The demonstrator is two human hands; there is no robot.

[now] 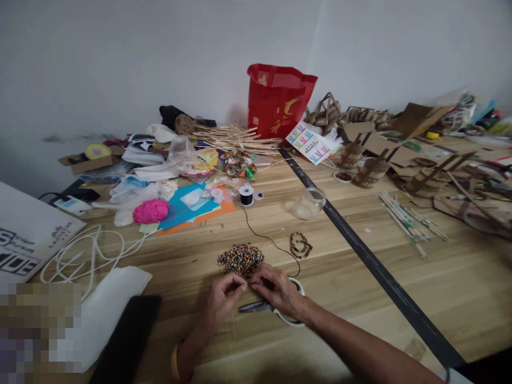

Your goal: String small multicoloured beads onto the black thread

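My left hand [222,296] and my right hand [277,291] meet fingertip to fingertip on the wooden table [344,298], just in front of a heap of small multicoloured beads [240,258]. The pinched fingers seem to hold a thin black cord [267,238] that runs up to a black spool [246,195]; any bead between them is too small to see. Scissors [256,306] with white handles lie under my right hand. Two finished bead bracelets [300,245] lie to the right of the heap.
A glass jar [310,203] lies on its side. Behind are a pink yarn ball [151,210], blue and orange paper [188,210], a red bag [277,100], bamboo sticks [236,137] and cardboard models [372,160]. White cord [86,256], a black phone [128,336].
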